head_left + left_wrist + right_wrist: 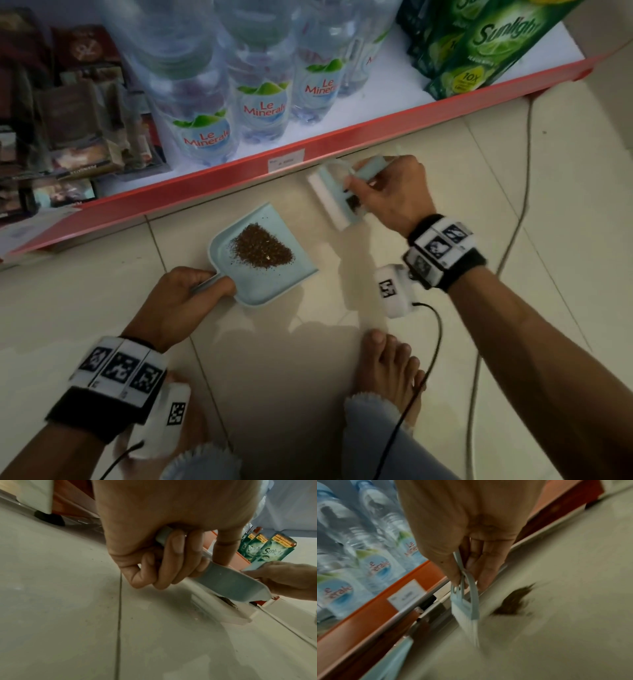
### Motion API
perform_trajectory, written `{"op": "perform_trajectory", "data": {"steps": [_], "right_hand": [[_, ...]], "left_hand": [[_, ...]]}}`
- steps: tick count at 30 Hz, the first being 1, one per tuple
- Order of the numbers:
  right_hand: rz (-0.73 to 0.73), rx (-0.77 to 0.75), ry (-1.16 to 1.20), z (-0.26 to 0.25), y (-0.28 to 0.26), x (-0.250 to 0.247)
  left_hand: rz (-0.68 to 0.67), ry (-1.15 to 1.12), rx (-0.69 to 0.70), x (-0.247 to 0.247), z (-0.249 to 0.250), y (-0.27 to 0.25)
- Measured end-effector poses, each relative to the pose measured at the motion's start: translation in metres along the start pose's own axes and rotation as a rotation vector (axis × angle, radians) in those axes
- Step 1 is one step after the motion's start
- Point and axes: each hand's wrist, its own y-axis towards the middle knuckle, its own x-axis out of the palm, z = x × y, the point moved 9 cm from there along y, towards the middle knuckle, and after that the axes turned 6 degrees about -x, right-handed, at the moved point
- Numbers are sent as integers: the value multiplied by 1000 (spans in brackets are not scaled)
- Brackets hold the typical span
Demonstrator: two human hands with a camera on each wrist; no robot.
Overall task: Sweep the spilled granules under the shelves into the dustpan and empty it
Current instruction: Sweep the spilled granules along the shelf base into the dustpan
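A pale blue dustpan (284, 286) lies on the floor tiles in front of the bottom shelf, with a heap of brown granules (262, 248) in it. My left hand (209, 284) grips its handle; in the left wrist view the fingers (176, 555) curl round the handle and the dustpan (228, 582) points away. My right hand (359, 185) grips a pale blue brush (337, 202) with white bristles, to the right of the pan by the shelf edge. The blurred right wrist view shows the right hand (471, 572) holding the brush (465, 609), with the granules (513, 601) beyond it.
The red-edged bottom shelf (342, 135) carries water bottles (263, 106), green detergent pouches (479, 44) and dark packets (75, 113). A pale cable (513, 222) runs over the floor at the right. My bare feet (394, 363) stand just behind the dustpan.
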Motion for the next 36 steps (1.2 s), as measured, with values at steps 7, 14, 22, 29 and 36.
{"op": "perform_trajectory", "data": {"steps": [7,14,22,29,36], "right_hand": [[42,142,-28,-2,3,45],[117,295,40,53,-1,-23],[232,148,-369,63,17,-127],[274,346,-678,112,14,-146],[7,-66,-536,31,-15,-39]], "left_hand": [[9,-5,56,0,11,6],[-14,5,26,9,16,9],[-41,77,78,29,43,25],[-50,105,101,45,65,32],[-33,177,68,62,71,42]]}}
